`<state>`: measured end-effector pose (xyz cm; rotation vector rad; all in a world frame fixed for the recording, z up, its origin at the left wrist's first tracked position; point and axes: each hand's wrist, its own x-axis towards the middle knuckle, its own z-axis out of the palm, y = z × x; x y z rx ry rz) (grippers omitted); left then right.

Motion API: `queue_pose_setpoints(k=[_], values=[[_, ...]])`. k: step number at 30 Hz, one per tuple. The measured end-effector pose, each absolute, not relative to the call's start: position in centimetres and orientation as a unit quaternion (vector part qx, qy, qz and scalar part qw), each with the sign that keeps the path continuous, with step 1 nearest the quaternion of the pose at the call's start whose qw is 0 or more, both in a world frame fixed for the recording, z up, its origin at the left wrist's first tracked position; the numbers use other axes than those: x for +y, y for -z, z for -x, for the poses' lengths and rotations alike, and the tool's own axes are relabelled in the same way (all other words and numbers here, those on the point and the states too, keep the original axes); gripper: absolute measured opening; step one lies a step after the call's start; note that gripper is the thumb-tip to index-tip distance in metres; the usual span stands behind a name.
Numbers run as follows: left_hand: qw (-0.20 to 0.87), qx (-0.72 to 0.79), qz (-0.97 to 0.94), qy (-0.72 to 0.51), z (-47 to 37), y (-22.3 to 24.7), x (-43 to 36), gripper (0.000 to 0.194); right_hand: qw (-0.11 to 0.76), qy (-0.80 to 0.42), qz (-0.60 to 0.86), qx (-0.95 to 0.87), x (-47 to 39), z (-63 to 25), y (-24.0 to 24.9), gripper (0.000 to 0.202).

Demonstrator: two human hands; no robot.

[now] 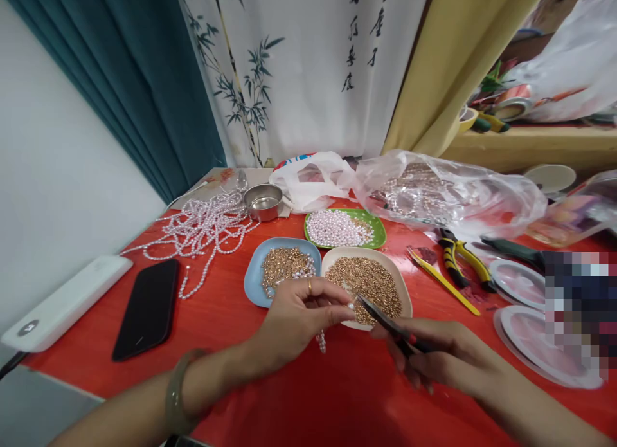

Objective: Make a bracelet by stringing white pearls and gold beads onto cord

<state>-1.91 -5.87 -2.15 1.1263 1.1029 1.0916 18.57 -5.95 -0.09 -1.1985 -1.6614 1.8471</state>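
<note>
Nearest to my camera, the left forearm comes in low with a pale green bangle at the wrist. Following it up, I see the left grip, a gold ring on one finger, pinching a short bead strand between thumb and fingertips; part of it dangles below the hand, over the red counter. One white bead shows right at the fingertips.

My right grip is wrapped around dark-handled pliers, their tips pointing left, just beside that bead; I cannot tell from here whether they touch it.

Behind the hands I have three plates: a blue plate with gold and some pearly beads, partly hidden by the left hand; a cream plate of gold beads, beneath the plier tips in my view; and a green plate behind them, heaped mostly with white beads. To the left I make out a tangle of pearl strings and a black phone; to the right, yellow tweezers, yellow-and-black pliers and pale spools.
</note>
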Motion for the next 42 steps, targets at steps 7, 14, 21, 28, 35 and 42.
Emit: queue_pose_setpoints(k=[7, 14, 21, 28, 35, 42], values=[[0.568, 0.478, -0.482, -0.466, 1.9, 2.4, -5.8, 0.013, 0.193, -0.603, 0.422, -0.649, -6.2, -18.5, 0.3, 0.022], [0.554, 0.485, -0.484, -0.472, 1.7, 2.3, -5.9, 0.010, 0.196, -0.498, 0.441, -0.721, -6.6, -18.3, 0.4, 0.042], [0.580, 0.470, -0.464, -0.476, 1.8, 2.2, -6.0, 0.008, 0.225, -0.387, 0.415, -0.792, -7.0, -18.3, 0.2, 0.039], [0.577, 0.484, -0.451, -0.479, 1.7, 2.0, -6.2, 0.007, 0.247, -0.160, 0.377, -0.878, -7.0, -18.1, 1.5, 0.034], [0.600, 0.516, -0.423, -0.442, 1.6, 1.8, -6.0, 0.005, 0.169, 0.282, 0.321, -0.888, -7.2, -19.0, 2.5, 0.032], [0.597, 0.502, -0.453, -0.433, 2.1, 1.8, -5.4, 0.009, 0.231, 0.016, 0.412, -0.881, -7.0, -18.4, 2.0, 0.034]])
